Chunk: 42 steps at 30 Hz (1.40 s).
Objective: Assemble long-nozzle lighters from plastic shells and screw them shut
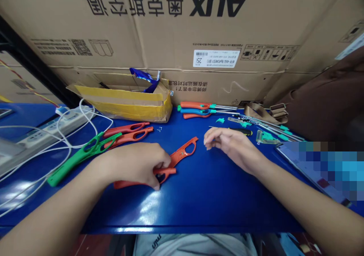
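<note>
My left hand [142,163] is closed, thumb and fingers pinching an orange lighter shell half [167,171] low over the table; the palm hides part of it. Just beyond these fingers lies a second orange shell half [184,150], its trigger loop pointing away to the right. My right hand [231,146] hovers over the table with fingers loosely curled and nothing visible in them. Behind it lies a yellow-and-black screwdriver [243,131]. To the left of my left hand are green shell halves [74,161] and red-orange shell halves [127,136].
At the back stand a yellow-taped cardboard box [127,102] and several assembled lighters [199,110]. Metal lighter tubes [273,127] and teal triggers [220,120] lie at the right. A power strip [42,135] with white cables occupies the left. A large carton [159,32] walls the back.
</note>
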{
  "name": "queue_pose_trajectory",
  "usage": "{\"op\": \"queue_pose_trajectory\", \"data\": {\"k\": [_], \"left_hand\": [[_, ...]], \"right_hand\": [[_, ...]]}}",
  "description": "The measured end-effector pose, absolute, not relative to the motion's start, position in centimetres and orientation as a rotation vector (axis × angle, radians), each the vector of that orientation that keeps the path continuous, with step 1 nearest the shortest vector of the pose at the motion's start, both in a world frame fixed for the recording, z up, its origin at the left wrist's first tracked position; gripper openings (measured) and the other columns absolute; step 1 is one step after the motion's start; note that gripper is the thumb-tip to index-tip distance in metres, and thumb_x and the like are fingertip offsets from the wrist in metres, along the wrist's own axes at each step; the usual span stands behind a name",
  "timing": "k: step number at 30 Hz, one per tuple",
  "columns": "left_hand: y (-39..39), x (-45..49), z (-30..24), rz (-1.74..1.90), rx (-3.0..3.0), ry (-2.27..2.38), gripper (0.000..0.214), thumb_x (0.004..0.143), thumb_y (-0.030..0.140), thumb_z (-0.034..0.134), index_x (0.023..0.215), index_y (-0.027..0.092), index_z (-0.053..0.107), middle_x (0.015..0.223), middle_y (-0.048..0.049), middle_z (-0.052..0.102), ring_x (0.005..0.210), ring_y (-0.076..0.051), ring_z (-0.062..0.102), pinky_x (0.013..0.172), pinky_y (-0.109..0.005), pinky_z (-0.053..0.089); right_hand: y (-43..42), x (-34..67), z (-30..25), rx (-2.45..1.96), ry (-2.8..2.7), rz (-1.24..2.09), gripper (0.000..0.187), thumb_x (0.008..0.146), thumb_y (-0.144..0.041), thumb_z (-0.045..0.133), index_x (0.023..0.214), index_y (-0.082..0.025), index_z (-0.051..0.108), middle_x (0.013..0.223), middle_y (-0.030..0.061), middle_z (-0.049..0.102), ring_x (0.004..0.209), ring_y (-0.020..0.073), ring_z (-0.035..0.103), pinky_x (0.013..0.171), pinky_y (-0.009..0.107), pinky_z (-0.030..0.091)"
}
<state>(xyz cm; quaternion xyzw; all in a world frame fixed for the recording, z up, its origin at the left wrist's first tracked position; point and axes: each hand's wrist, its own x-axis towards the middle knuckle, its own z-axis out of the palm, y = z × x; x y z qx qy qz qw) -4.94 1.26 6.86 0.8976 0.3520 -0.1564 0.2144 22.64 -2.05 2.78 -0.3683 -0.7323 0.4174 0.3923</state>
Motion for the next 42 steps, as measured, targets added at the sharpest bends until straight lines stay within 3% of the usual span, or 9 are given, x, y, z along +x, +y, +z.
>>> {"op": "queue_pose_trajectory", "data": {"k": [3,5,8,12,16,24,28,36,42], "left_hand": [[-0.1,-2.7,5.4,-0.206,2.669,0.832,0.016,0.085,0.034,0.077,0.078,0.024,0.066,0.071,0.0026,0.066,0.067,-0.017,0.064,0.057,-0.029,0.035],[-0.9,-1.4,4.2,-0.002,2.753,0.769,0.022,0.091,0.044,0.072,0.098,0.023,0.070,0.094,-0.0025,0.073,0.089,-0.022,0.070,0.073,-0.030,0.046],[-1.4,-0.6,3.4,0.160,2.641,0.679,0.051,0.091,0.060,0.066,0.128,0.025,0.065,0.114,-0.0060,0.074,0.106,-0.024,0.070,0.088,-0.031,0.051],[-0.8,-1.2,3.9,0.216,2.578,0.670,0.033,0.098,0.049,0.062,0.122,0.028,0.068,0.122,-0.0024,0.073,0.113,-0.021,0.068,0.098,-0.030,0.050],[0.3,-1.7,3.7,0.273,2.677,0.692,0.028,0.105,0.033,0.049,0.125,0.030,0.069,0.129,-0.0018,0.070,0.120,-0.021,0.064,0.104,-0.034,0.048],[1.7,-1.6,1.5,0.331,2.631,0.617,0.027,0.105,0.032,0.049,0.118,0.023,0.072,0.125,-0.0062,0.067,0.116,-0.021,0.064,0.105,-0.035,0.049],[1.8,-1.5,1.4,0.327,2.648,0.627,0.027,0.105,0.034,0.051,0.120,0.022,0.069,0.126,-0.0058,0.067,0.115,-0.022,0.064,0.104,-0.037,0.049],[1.7,-1.3,1.8,0.279,2.801,0.807,0.037,0.107,0.038,0.044,0.090,0.018,0.070,0.092,-0.0050,0.067,0.086,-0.020,0.062,0.079,-0.034,0.049],[3.4,-2.7,2.0,0.099,2.767,0.982,0.035,0.089,0.044,0.075,0.070,0.017,0.061,0.083,-0.0034,0.064,0.079,-0.020,0.059,0.071,-0.032,0.045]], "right_hand": [[-1.8,23.1,3.5,-0.994,-1.724,1.327,0.084,0.100,-0.053,-0.009,0.117,-0.016,0.064,0.118,0.0195,0.066,0.105,0.0291,0.067,0.086,0.046,0.058],[-1.7,23.3,3.5,-1.011,-1.735,1.417,0.091,0.097,-0.047,-0.018,0.123,-0.012,0.061,0.121,0.0223,0.065,0.105,0.0302,0.066,0.087,0.048,0.057],[-1.5,23.4,2.9,-0.983,-1.754,1.400,0.070,0.101,-0.040,0.001,0.116,-0.012,0.064,0.124,0.0211,0.064,0.103,0.0283,0.066,0.086,0.045,0.056],[-0.8,23.5,1.7,-0.971,-1.892,1.234,0.044,0.102,-0.035,0.030,0.111,-0.017,0.070,0.128,0.0129,0.065,0.113,0.0249,0.062,0.094,0.040,0.052],[-0.5,23.7,0.7,-0.954,-2.314,0.903,0.036,0.105,-0.031,0.040,0.124,-0.022,0.069,0.139,0.0074,0.064,0.131,0.0235,0.052,0.117,0.049,0.034],[-1.1,24.0,0.9,-1.072,-2.583,0.450,0.027,0.099,-0.024,0.056,0.123,-0.021,0.066,0.135,0.0093,0.065,0.119,0.0260,0.056,0.105,0.049,0.042],[-1.4,24.4,1.4,-1.097,-2.630,0.432,0.025,0.100,-0.028,0.057,0.122,-0.020,0.066,0.116,0.0086,0.069,0.106,0.0244,0.061,0.095,0.045,0.046],[-2.2,23.2,1.5,-0.994,-2.685,0.541,0.033,0.102,-0.025,0.052,0.133,-0.022,0.062,0.128,0.0080,0.063,0.115,0.0231,0.057,0.102,0.044,0.046],[-0.9,24.5,1.2,-1.352,-2.506,0.051,0.031,0.100,-0.026,0.053,0.127,-0.019,0.067,0.128,0.0119,0.062,0.119,0.0305,0.054,0.102,0.051,0.045]]}}
